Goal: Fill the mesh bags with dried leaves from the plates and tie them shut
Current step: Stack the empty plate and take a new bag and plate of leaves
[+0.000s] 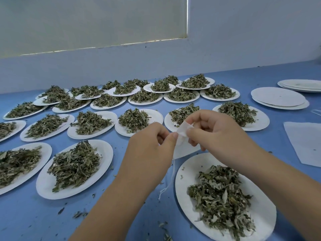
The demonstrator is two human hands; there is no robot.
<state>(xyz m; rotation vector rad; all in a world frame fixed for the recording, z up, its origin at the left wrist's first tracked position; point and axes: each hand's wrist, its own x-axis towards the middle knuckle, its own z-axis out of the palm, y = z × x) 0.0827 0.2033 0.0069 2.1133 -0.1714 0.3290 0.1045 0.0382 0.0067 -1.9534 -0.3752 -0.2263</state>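
While the mesh bag (pixel 184 138) is pinched between the left hand (pixel 152 145) and the right hand (pixel 215 133), both grips narrow on its cloth, it is held above the far rim of the nearest plate (pixel 184 192); the leaves (pixel 220 193) lie below, nearer the right hand.

Leaf-heaped plates crowd the blue table (pixel 26 216) from the left edge past the middle. In the back rows the rims touch or overlap, so the only way through is over the heaps. Narrow blue lanes run between the front rows. The widest bare patch is front left, with only leaf crumbs (pixel 79 214) on it. The left forearm fills the lane between the near left plate (pixel 107 153) and the near right plate (pixel 189 169). The left hand (pixel 151 143) and right hand (pixel 213 129) pinch a mesh bag (pixel 182 131) above that plate's far rim, its drawstring (pixel 171 176) dangling into the gap. On the right there's open blue before the stack of empty plates (pixel 278 97), while spare white bags (pixel 305 145) block the right edge.
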